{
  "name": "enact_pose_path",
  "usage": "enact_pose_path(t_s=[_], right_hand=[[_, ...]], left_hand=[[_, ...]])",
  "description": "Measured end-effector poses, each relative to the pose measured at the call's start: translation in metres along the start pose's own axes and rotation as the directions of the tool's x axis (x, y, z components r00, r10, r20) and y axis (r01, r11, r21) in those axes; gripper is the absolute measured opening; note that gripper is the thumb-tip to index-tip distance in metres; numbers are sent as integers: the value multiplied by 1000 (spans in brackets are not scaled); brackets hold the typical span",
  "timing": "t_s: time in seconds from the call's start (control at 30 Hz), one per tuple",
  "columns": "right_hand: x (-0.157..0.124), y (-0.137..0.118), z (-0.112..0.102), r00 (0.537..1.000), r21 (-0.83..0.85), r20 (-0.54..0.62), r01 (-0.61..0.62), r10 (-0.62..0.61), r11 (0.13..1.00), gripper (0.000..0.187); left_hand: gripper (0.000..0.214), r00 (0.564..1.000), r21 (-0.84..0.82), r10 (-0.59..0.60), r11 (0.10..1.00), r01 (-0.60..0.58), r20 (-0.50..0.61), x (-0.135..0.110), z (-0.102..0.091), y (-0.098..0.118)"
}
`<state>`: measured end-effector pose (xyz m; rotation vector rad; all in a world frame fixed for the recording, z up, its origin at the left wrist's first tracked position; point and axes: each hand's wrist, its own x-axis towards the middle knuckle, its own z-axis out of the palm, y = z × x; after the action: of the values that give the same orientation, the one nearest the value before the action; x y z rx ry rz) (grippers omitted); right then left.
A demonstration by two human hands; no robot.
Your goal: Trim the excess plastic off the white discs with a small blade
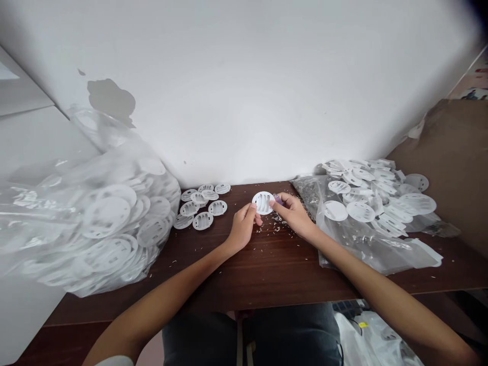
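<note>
A round white plastic disc with slots [263, 203] is held up over the table between my two hands. My left hand [243, 224] pinches its left edge between thumb and fingers. On the opposite edge, the thumb of my right hand [293, 213] presses against the disc, with the fingers curled behind it. A small purple item [278, 199] shows by my right fingers; its kind is hidden. Small white shavings [276, 223] lie scattered on the wood beneath. To the left rests a loose group of similar slotted discs [203, 220].
A large clear plastic bag [125, 264] full of white discs bulges on the left. On the right, more white plastic parts [366, 188] are heaped on a flattened clear bag [354, 249]. Behind the brown table [251, 279] rises a white wall [244, 101]; a brown board [450, 152] stands at right.
</note>
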<state>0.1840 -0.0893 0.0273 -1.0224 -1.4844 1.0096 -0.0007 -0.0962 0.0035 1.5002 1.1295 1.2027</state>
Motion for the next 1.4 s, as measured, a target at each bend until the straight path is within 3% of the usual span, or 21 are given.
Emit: enact_pose_path(t_s=[0.17, 0.33, 0.5, 0.67, 0.77, 0.83, 0.9, 0.97, 1.03, 1.1, 1.2, 1.27, 1.33, 1.4], right_hand=[[1, 2, -2, 998, 96, -2, -56, 57, 994, 40], [2, 3, -3, 988, 230, 21, -155, 154, 961, 43], [3, 5, -2, 988, 202, 25, -156, 154, 967, 42], [4, 6, -2, 998, 59, -22, -52, 54, 997, 37], [0, 5, -6, 982, -156, -43, 175, -183, 972, 26], [-4, 5, -10, 912, -363, 68, 400, -404, 842, 15], [-7, 6, -14, 801, -536, 273, 586, -532, 608, 12], [-8, 8, -17, 718, -627, 440, 676, -540, 387, 15], [-9, 10, -20, 697, -668, 494, 687, -520, 286, 17], [-8, 11, -22, 717, -671, 447, 664, -535, 330, 20], [-9, 10, -24, 758, -582, 266, 619, -595, 528, 17], [-13, 10, -22, 764, -532, 191, 609, -617, 589, 20], [-18, 9, -17, 748, -557, 223, 624, -625, 548, 32], [-24, 7, -11, 699, -591, 328, 677, -636, 439, 35]], left_hand=[[56, 1000, 11, 18, 1000, -18, 21, 0, 0, 0], [44, 1000, -83, -10, 997, 12, 21, 2, 0, -1], [37, 998, -154, 23, 988, -14, 54, 2, -2, 1], [45, 998, -254, -20, 967, 33, 52, 4, -3, 0], [52, 989, -341, -116, 930, 140, 92, 10, -6, 0], [59, 965, -418, -189, 874, 249, 180, 14, -10, 2], [62, 918, -476, -245, 796, 374, 313, 18, -14, 5], [50, 879, -494, -265, 745, 448, 397, 19, -16, 7], [37, 889, -501, -260, 749, 432, 378, 20, -17, 6], [36, 921, -507, -238, 778, 371, 308, 20, -15, 4], [40, 942, -501, -220, 803, 323, 254, 19, -13, 0], [42, 942, -492, -218, 810, 320, 254, 18, -12, 0], [42, 942, -480, -202, 820, 312, 267, 16, -11, 2], [41, 948, -457, -168, 844, 281, 272, 13, -9, 3]])
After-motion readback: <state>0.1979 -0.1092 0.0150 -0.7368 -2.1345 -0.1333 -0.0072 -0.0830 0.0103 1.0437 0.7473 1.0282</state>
